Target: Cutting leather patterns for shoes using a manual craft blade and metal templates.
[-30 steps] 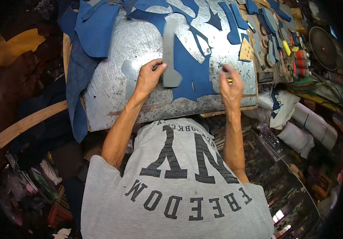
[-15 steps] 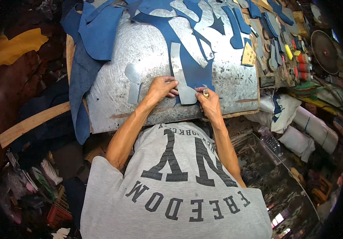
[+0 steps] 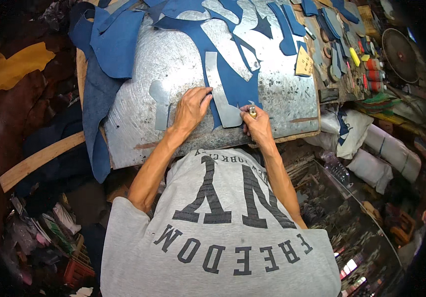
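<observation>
Our template [image 3: 220,94] lies on the blue sheet [image 3: 238,84], left hand [image 3: 190,110] and right hand [image 3: 257,124] at its edges; whether their fingers [image 3: 203,92] clamp it, we cannot tell. Ideally, we press it flat.

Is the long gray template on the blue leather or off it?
On it: blue leather shows along both long edges of the gray template. Whether the lower end overhangs, I cannot tell.
</observation>
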`<state>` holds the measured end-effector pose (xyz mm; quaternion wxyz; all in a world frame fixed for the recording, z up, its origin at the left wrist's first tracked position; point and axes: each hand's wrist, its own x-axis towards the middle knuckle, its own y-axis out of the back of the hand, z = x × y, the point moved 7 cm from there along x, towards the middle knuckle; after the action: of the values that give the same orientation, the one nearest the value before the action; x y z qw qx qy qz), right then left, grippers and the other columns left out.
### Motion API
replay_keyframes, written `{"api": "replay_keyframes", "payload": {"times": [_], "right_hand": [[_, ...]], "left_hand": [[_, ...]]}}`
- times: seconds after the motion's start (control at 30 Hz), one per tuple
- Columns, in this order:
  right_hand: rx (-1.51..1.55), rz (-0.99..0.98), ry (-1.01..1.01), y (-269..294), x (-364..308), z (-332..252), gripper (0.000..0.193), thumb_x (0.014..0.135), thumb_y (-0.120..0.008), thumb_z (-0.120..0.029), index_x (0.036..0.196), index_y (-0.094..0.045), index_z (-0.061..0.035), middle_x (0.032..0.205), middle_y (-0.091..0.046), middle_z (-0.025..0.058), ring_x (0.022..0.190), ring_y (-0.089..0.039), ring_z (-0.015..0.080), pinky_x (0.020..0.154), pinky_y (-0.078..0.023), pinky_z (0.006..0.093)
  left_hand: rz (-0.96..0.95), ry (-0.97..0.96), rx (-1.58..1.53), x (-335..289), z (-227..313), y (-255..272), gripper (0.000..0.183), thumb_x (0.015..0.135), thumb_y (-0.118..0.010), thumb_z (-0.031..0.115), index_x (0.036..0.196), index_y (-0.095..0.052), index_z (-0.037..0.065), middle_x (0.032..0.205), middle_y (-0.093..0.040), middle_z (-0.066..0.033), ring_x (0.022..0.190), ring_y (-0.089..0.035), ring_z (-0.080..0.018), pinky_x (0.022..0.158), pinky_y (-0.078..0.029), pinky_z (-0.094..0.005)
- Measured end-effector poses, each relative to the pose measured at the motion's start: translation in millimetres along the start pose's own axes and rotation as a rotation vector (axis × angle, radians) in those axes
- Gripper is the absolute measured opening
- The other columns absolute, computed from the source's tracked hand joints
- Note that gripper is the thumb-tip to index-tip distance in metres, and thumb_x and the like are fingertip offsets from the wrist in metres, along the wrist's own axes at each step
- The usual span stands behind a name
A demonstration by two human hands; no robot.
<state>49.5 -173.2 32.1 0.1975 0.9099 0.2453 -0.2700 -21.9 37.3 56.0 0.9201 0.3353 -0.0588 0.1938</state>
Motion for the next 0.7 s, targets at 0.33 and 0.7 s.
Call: {"api": "replay_keyframes", "payload": {"times": [0.33,0.7], "right_hand": [[0.048,-0.034,0.093,8.4,-1.7,-10.2,0.015,0.09,-0.064,-0.013,0.1,-0.066,-0.0019,0.066,-0.059,0.0007,0.051,-0.054,0.0076,0.044,-0.041,0.0242],[0.053,0.119,0.24,62.5,119.1,-96.4,0.033,0.087,-0.066,-0.017,0.115,-0.065,0.0022,0.072,-0.064,0.0079,0.055,-0.058,0.0127,0.048,-0.046,0.0273]], "left_hand": [[0.083,0.41,-0.182,-35.8,-18.7,33.6,0.038,0.091,-0.066,0.019,0.123,-0.063,-0.001,0.115,-0.065,-0.0226,0.105,-0.065,-0.0307,0.089,-0.053,-0.0388],[-0.208,0.272,0.58,-109.3,-17.8,31.1,0.062,0.093,-0.061,0.036,0.145,-0.043,0.007,0.158,-0.025,-0.021,0.145,-0.021,-0.0438,0.116,-0.017,-0.0588]]}}
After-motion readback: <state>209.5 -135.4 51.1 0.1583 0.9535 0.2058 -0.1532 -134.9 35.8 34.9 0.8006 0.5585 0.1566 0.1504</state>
